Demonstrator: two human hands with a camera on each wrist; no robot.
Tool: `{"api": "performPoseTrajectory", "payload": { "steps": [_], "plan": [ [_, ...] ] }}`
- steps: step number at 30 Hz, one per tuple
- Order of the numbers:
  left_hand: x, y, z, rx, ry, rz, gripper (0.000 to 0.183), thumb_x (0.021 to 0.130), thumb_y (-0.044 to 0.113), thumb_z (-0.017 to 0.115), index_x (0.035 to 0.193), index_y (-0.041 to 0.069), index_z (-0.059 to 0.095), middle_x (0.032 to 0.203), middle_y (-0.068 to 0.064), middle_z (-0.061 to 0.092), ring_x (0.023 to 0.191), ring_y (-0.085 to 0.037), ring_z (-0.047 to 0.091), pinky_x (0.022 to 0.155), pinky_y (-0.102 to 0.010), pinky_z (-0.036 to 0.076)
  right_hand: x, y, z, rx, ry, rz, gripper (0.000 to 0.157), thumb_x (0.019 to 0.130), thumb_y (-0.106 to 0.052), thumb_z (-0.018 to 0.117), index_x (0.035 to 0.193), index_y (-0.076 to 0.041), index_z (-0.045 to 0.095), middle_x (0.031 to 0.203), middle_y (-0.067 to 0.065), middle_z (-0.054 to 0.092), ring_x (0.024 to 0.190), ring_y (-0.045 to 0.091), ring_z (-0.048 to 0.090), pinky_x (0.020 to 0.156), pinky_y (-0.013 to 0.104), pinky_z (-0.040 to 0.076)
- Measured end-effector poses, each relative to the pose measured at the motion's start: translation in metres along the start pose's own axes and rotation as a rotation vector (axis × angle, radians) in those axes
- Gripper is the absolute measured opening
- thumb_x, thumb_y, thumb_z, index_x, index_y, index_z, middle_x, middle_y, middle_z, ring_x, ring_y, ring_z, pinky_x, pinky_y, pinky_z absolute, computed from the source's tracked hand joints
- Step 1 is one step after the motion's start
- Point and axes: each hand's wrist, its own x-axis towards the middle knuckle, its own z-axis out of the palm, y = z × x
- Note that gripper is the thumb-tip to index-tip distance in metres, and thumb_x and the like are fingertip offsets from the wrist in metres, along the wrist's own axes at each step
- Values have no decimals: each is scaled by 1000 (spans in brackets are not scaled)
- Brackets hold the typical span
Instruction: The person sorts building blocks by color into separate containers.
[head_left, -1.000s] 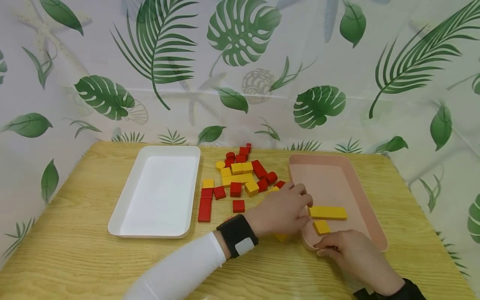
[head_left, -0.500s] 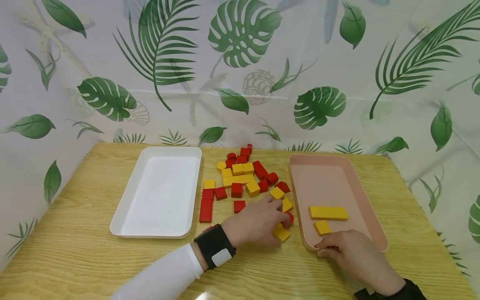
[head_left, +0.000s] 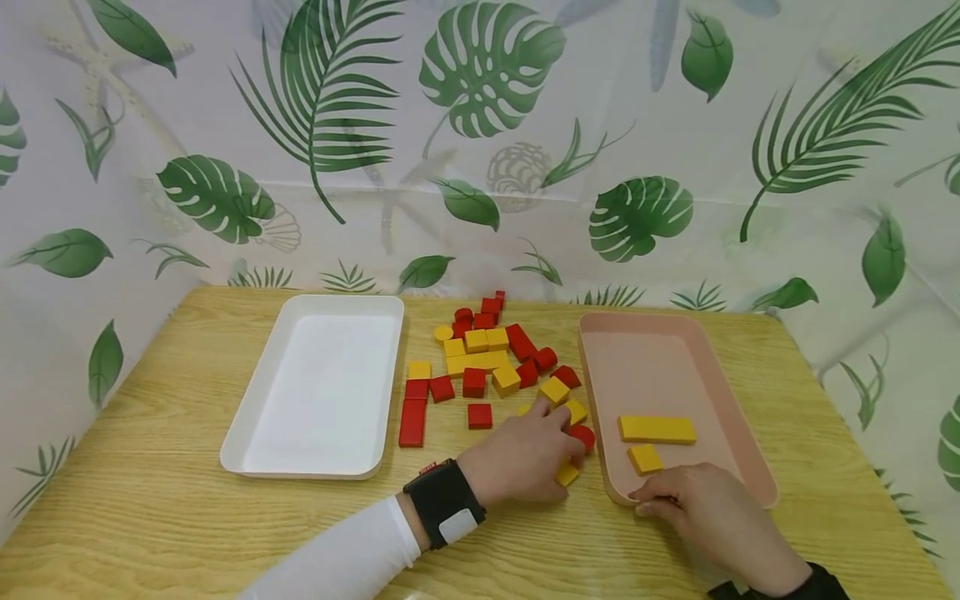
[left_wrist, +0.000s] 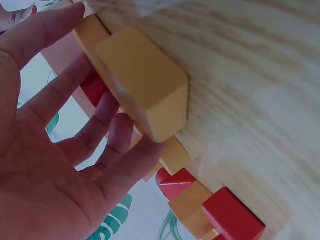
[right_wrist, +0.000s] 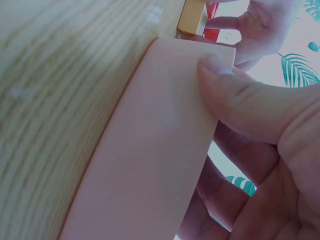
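My left hand (head_left: 528, 454) is among the yellow and red blocks just left of the pink tray (head_left: 716, 379). In the left wrist view its fingers are spread and gently bent, with fingertips at a yellow block (left_wrist: 145, 80); nothing is pinched. A red round block (head_left: 583, 437) shows beside the fingers, and a yellow block (head_left: 567, 475) partly shows under the hand. My right hand (head_left: 708, 508) pinches the tray's near rim, thumb on the outer wall in the right wrist view. Inside the tray lie a long yellow block (head_left: 657, 429) and a small yellow block (head_left: 645, 459).
A white tray (head_left: 315, 392) stands on the left of the wooden table (head_left: 150, 517). Between the trays lie several other blocks, among them a red cube (head_left: 474, 382) and a long red block (head_left: 412, 423). A leaf-patterned cloth (head_left: 480, 225) hangs behind.
My left hand has drawn back from the pink tray's left edge to the blocks beside it, then shifted slightly right. The right hand keeps its hold on the tray.
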Motion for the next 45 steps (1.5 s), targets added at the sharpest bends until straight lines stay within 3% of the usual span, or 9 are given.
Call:
{"api": "performPoseTrajectory", "payload": {
  "steps": [10, 14, 20, 27, 34, 45],
  "plan": [
    [2, 1, -2, -48, -5, 0, 27, 71, 32, 72, 97, 34, 65, 98, 8, 46, 94, -16, 37, 63, -20, 39, -2, 2, 1, 6, 12, 2, 10, 76, -32, 68, 85, -37, 68, 81, -24, 61, 73, -3, 56, 63, 24, 46],
    [4, -1, -10, -59, 12, 0, 28, 71, 33, 71, 99, 33, 65, 97, 9, 45, 92, -15, 37, 62, -20, 38, -1, 2, 1, 12, -5, 19, 10, 76, -33, 67, 85, -37, 68, 81, -24, 61, 73, -3, 56, 64, 24, 46],
    [11, -6, -26, -23, 56, 0, 28, 74, 35, 68, 101, 31, 64, 105, 7, 47, 96, -15, 35, 73, -21, 36, 2, 1, -1, 0, -15, 28, 10, 77, -33, 67, 85, -38, 68, 82, -24, 61, 75, -2, 57, 67, 26, 47],
    [37, -6, -43, 33, 144, 23, 23, 79, 40, 64, 98, 27, 61, 91, 8, 41, 87, -12, 35, 68, -19, 35, 3, 2, -3, 8, -13, 33, 11, 77, -32, 67, 86, -38, 67, 82, -25, 60, 74, -2, 57, 66, 26, 47],
    [68, 3, -54, 51, 157, -2, 26, 81, 38, 61, 104, 26, 62, 95, 6, 43, 92, -13, 34, 70, -19, 35, 1, 3, -4, -2, 2, 32, 12, 76, -31, 68, 85, -38, 67, 80, -27, 59, 73, -2, 57, 65, 25, 46],
    [107, 13, -43, 87, 128, -61, 25, 84, 38, 57, 107, 28, 59, 101, 7, 43, 94, -13, 36, 74, -20, 35, 1, 1, -1, 14, -25, 21, 10, 77, -33, 67, 86, -37, 68, 79, -27, 58, 72, -4, 55, 66, 25, 46]
  ]
}}
